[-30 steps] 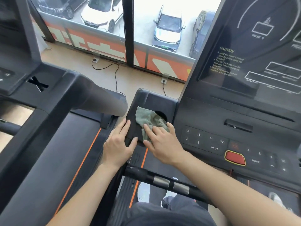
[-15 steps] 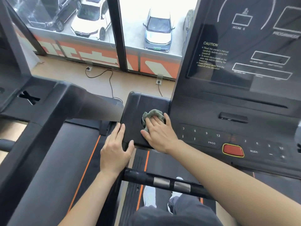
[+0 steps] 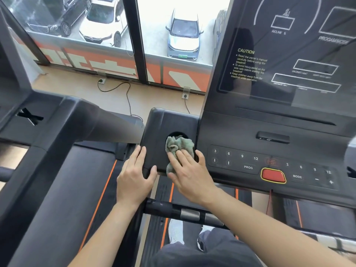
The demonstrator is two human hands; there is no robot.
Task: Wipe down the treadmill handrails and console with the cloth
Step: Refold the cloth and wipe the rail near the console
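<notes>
**Cloth working the cup holder on the console's left wing**

We stand at the treadmill console, a broad slab of matte black plastic under a glossy, reflective display panel. Nothing tells us whether that panel has been wiped. To its left juts the console wing, a rounded-corner tray of the same dull plastic, and this is where we are working.

Below it runs the front handrail, a dark round bar with two brushed-metal sensor plates. Our hands are not on it, so we judge the rails belong to another stage of the job.

Our left hand lies spread on the wing's near-left corner, with the fingers straight up the side edge and the thumb across the top. It holds nothing, and is probably there to brace us while the other hand rubs.

Our right hand is flat and relaxed, its straight fingers pressing on the cloth rather than clutching it, which suits a sliding wipe.

The cloth is grey-green, soft and crumpled. It is bunched over the front rim of the round cup-holder recess, with one tail trailing toward the wing's near edge beneath our fingers
</notes>
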